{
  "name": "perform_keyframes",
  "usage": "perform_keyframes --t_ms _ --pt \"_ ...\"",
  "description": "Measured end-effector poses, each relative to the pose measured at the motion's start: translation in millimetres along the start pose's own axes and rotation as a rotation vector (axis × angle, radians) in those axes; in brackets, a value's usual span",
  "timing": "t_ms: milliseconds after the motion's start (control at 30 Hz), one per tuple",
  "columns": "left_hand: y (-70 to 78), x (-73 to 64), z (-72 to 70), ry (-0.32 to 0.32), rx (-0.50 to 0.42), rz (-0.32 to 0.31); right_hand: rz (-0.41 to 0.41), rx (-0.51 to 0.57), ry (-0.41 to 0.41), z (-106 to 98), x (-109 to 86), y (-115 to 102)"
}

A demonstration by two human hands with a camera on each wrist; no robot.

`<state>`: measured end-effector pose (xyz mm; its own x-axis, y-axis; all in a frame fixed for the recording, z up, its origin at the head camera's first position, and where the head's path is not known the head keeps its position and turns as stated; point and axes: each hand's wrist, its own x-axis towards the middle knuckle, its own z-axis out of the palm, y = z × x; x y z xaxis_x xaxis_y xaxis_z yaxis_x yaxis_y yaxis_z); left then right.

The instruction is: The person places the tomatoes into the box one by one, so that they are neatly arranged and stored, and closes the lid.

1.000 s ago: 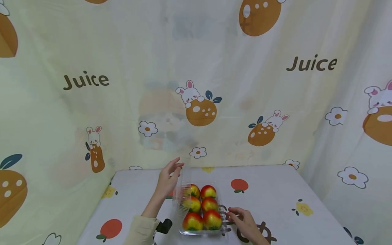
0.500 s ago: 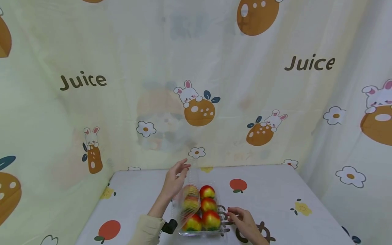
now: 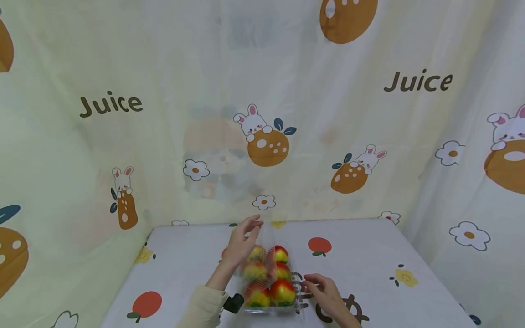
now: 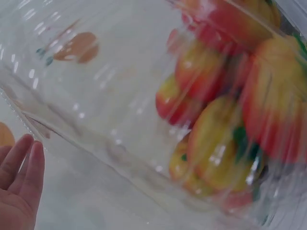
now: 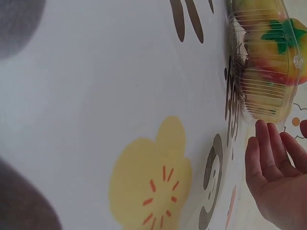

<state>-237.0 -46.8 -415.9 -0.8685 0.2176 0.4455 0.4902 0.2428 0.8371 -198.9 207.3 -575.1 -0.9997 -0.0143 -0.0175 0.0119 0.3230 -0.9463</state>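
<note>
A clear plastic clamshell box (image 3: 262, 310) holds several red-and-yellow, apple-like fruits (image 3: 283, 292) with green leaves, set in two rows. Its ribbed lid (image 3: 268, 233) is tilted up over the left row, and the fruits show through it. My left hand (image 3: 243, 241) is at the lid's outer edge. The left wrist view shows its fingertips (image 4: 36, 149) straight against that edge of the lid (image 4: 110, 110). Beside the box's right wall, my right hand (image 3: 326, 295) has loosely bent fingers and holds nothing. The right wrist view puts its fingertips (image 5: 260, 125) just by the box's side (image 5: 261, 93).
A white cloth (image 3: 369, 255) printed with fruit covers the table. A patterned curtain (image 3: 311, 114) hangs behind and at both sides. A black strap mount (image 3: 234, 303) sits on the left wrist, below a pale sleeve (image 3: 201, 307).
My left hand has moved right, and the lid has swung with it from nearly upright to lean over the left row of fruits. My right hand has stayed by the box.
</note>
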Motion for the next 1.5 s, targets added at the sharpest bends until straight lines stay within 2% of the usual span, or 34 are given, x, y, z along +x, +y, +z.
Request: perform_keyframes --t_ms 100,267,500,700,800,1033,1233,1500 --pt "6.8 2.0 1.7 -0.022 -0.005 -0.004 0.002 -0.007 0.013 -1 2.8 -4" --pt "9.2 1.8 6.8 -0.060 0.002 -0.038 0.018 -0.003 0.013 -2 5.9 -7" --pt "-41.7 9.8 28.1 -0.067 0.039 -0.069 -0.062 0.022 -0.007 -5 19.2 -11" --pt "-44.1 9.1 32.9 -0.069 0.080 -0.063 -0.089 0.060 0.080 -7 51.1 -22" --pt "-44.9 9.1 33.3 -0.068 0.083 -0.066 -0.072 0.080 0.113 -7 65.2 -30" --pt "-46.1 8.5 33.7 -0.075 0.079 -0.079 -0.029 0.121 0.119 -4 88.2 -43" --pt "-47.9 10.9 35.0 -0.076 0.080 -0.060 -0.029 0.136 0.112 -1 98.1 -52" --pt "-58.4 1.9 40.9 -0.081 0.088 -0.055 -0.023 0.143 0.111 6 99.8 -52"
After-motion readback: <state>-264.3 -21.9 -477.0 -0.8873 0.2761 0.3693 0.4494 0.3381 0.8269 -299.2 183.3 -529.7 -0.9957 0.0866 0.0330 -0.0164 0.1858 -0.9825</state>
